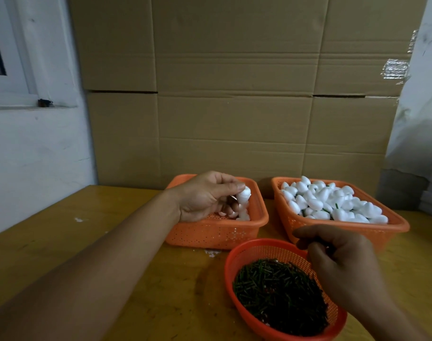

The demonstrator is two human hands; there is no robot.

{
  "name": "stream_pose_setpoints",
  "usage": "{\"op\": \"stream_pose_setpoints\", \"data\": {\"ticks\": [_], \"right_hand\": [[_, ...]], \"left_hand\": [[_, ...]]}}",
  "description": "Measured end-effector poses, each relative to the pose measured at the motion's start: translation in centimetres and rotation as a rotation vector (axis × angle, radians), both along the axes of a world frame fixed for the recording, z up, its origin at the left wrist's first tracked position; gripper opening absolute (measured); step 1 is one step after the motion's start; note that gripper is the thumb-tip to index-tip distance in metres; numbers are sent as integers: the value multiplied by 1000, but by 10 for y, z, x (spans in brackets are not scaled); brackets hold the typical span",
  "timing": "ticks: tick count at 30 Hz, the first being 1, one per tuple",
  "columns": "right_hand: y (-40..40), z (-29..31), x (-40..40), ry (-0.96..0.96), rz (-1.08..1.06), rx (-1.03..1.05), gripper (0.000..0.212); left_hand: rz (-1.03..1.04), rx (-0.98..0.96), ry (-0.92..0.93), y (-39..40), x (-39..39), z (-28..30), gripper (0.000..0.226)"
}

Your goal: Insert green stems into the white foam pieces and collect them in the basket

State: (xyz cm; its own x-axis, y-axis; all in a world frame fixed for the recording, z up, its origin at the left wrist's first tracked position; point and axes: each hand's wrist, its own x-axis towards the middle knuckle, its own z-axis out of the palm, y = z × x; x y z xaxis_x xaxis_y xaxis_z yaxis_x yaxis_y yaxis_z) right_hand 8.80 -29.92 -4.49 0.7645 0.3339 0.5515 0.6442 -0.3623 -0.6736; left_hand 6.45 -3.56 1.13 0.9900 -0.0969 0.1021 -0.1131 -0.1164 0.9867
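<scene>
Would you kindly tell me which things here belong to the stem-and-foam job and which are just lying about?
In the job: left hand holding foam piece; left basket; right basket of finished pieces; red bowl of green stems; right hand.

Lying about: cardboard sheets; foam crumbs.

Three orange perforated plastic containers stood on the wooden tabletop [111, 242]: two rectangular baskets and one round basket [237, 264]. The left rectangular basket [210, 236] held only a few white egg-shaped foam pieces, perhaps three or four in view, one of them [244, 194] pinched in the left hand [205, 196]. The right rectangular basket [392, 223] carried a heap of foam pieces [333, 203], dozens, too many to count. The round one held short green stems [276, 291] by the hundreds. Two hands were in view, the right hand [343, 264] included. Two cardboard boxes [234, 94] stood stacked behind.
</scene>
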Motion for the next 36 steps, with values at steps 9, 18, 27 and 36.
{"op": "stream_pose_setpoints", "data": {"ticks": [9, 18, 27, 36], "right_hand": [[2, -3, -4, -3, 45, -179, 32], [10, -3, -12, -76, 156, -467, 19], [16, -3, -12, -52, 180, -805, 21], [33, -9, -12, 9, 185, -1021, 25]], "left_hand": [[113, -19, -173, -56, -56, -29, 12], [111, -261, -22, -65, -71, -55, 44], [-52, -522, 106, -58, -74, -55, 32], [268, 84, -180, -72, -75, -67, 33]]}}
